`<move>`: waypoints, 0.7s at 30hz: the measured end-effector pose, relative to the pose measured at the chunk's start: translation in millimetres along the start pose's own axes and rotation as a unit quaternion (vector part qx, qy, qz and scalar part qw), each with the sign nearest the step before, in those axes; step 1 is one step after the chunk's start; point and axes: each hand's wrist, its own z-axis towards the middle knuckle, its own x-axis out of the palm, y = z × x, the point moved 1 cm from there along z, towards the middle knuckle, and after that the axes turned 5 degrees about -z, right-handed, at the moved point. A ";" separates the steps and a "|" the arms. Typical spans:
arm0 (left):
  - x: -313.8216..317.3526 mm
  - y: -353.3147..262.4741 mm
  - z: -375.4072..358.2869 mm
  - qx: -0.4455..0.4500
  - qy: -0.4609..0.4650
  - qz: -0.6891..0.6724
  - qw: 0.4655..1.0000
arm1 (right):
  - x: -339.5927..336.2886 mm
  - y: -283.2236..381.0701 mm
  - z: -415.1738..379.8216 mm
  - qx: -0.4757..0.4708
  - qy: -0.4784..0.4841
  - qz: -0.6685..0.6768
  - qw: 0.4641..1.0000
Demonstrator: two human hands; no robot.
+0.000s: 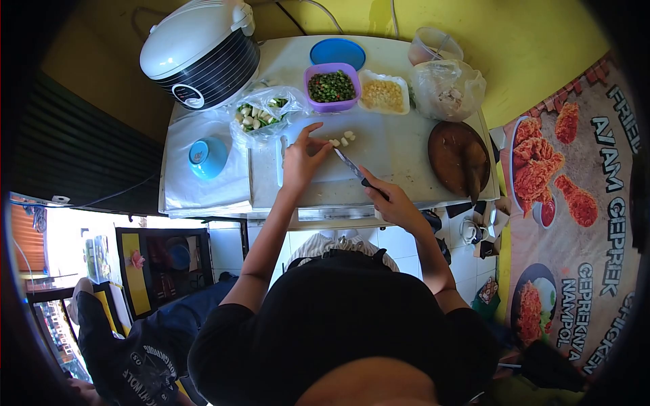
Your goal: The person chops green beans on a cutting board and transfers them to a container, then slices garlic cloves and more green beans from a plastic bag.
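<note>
On the pale cutting board (372,128), my left hand (305,159) has its thumb and a finger pinched at a small white vegetable piece (334,143), while another finger sticks up. A few more cut white pieces (347,137) lie just beyond the fingertips. My right hand (396,203) is closed around the black handle of a kitchen knife (349,164). The blade points away and to the left, its tip close to the left fingertips.
Behind the board stand a purple tub of chopped greens (332,106), a tray of pale chopped bits (383,93) and plastic bags (448,90). A blue bowl (208,158) and rice cooker (200,57) are left. A stone mortar (443,152) with pestle sits right. Another person (145,352) is at lower left.
</note>
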 end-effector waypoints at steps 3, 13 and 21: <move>-14.2 -8.2 -0.1 0.021 -0.010 0.046 0.999 | -2.7 4.6 0.7 -0.008 -0.014 -0.019 1.000; -26.1 8.4 2.0 0.114 0.013 0.137 0.984 | 6.8 9.3 13.8 -0.024 -0.019 -0.029 0.999; -19.3 19.1 13.9 0.183 0.015 0.202 0.962 | 14.7 3.6 10.8 -0.018 -0.026 -0.043 0.999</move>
